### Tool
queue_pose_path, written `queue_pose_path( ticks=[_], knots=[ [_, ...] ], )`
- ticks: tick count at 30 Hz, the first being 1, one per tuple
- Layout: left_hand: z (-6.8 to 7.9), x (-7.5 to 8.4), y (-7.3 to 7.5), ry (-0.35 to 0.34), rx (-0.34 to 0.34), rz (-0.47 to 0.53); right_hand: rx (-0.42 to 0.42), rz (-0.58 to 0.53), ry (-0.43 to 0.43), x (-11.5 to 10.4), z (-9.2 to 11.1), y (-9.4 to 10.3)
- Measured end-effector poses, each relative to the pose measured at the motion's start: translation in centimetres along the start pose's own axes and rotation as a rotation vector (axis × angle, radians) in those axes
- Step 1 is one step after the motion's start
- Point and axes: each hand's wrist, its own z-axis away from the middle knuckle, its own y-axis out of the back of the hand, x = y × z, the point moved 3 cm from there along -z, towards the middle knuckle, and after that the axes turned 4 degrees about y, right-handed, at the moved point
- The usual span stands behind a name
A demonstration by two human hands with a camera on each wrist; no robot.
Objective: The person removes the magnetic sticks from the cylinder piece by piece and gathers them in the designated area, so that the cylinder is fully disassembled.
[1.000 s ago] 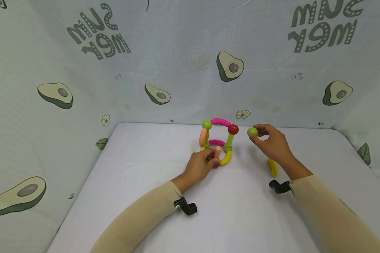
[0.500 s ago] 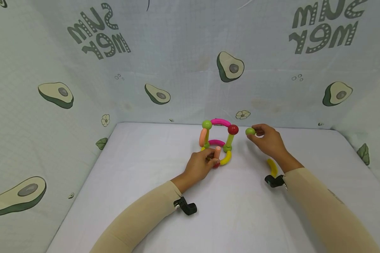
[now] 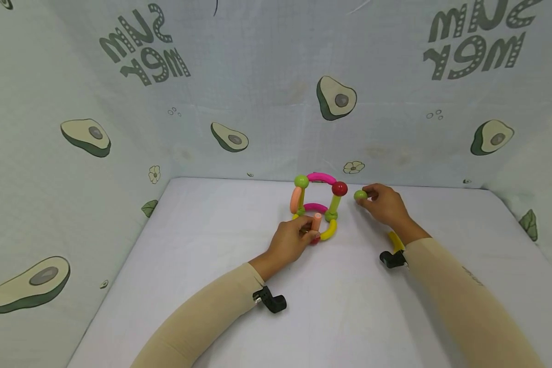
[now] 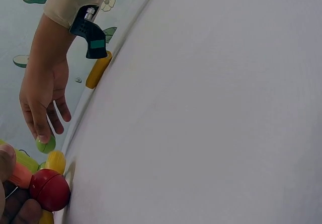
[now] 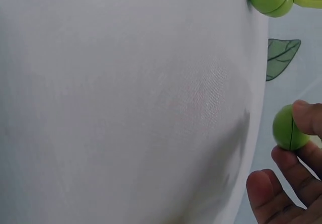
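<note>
My left hand (image 3: 287, 240) pinches an upright peach rod (image 3: 317, 222) at the near corner of a built frame of balls and rods. That rod rises from a red ball (image 4: 49, 190), seen large in the left wrist view. Two yellow curved rods, pink curved rods (image 3: 321, 177), green uprights, a green ball (image 3: 301, 181) and another red ball (image 3: 339, 188) make up the rest of the frame. To its right, my right hand (image 3: 386, 207) holds a loose green ball (image 5: 291, 127) between thumb and fingertips, apart from the frame and above the table.
A yellow curved rod (image 3: 395, 240) lies on the white table (image 3: 340, 312), partly behind the right wrist's camera. A peach rod (image 3: 296, 199) is on the frame's left side. A printed cloth (image 3: 276, 92) hangs behind the table's far edge.
My right hand has moved a little to the left with the green ball, closer to the frame, and has dipped slightly. My left hand stays on the peach rod.
</note>
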Motion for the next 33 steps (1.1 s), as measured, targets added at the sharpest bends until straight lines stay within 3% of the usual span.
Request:
queue_pose_path(
  ticks=[13,33],
  knots=[
    [0.0,0.0,-0.1,-0.015,-0.004,-0.008,-0.030,0.015,-0.057,1.7,-0.9,-0.9],
    [0.0,0.1,0.0,0.001,-0.009,-0.009,-0.031,0.007,-0.071,1.4,-0.3,-0.4]
  ],
)
